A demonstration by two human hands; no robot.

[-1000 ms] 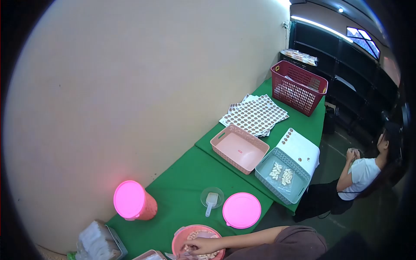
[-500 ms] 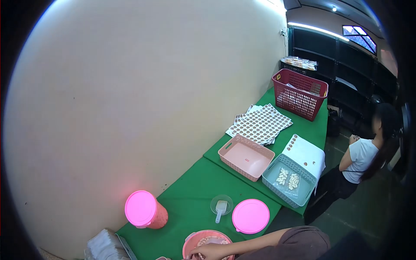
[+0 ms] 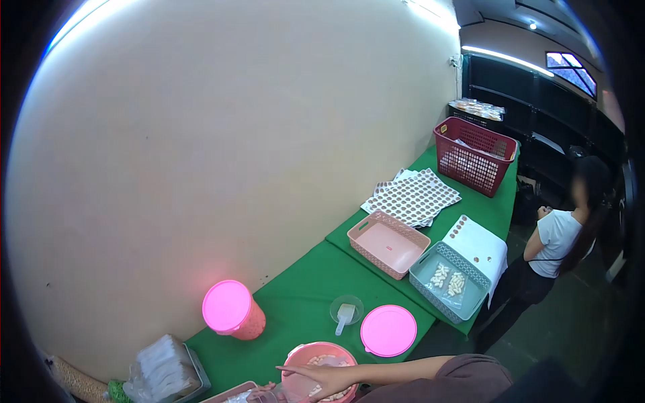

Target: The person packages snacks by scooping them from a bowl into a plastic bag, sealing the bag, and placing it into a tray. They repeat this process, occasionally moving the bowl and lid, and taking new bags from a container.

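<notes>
My right hand [image 3: 321, 381] reaches over a pink tub [image 3: 342, 350] at the bottom of the view, its fingers stretched out to the left. Whitish, peanut-like pieces [image 3: 336, 395] lie inside the tub. Left of it, at the lower edge, only part of my left hand [image 3: 265, 389] shows, with its fingers closed on a clear plastic bag [image 3: 270, 398]. A pink tray [image 3: 232, 391] lies partly in view beside that hand.
On the green cloth stand a pink-lidded jar [image 3: 235, 312], a scoop [image 3: 345, 316] on a clear lid, a pink lid [image 3: 388, 330], a pink basket [image 3: 386, 245], a teal basket [image 3: 450, 285] with filled bags, sticker sheets [image 3: 413, 198] and a maroon basket [image 3: 474, 158]. A person [image 3: 554, 242] stands at right.
My right hand has risen out of the pink tub's contents and its fingers have stretched out leftward. My left hand and the clear plastic have come into view as the camera tilted.
</notes>
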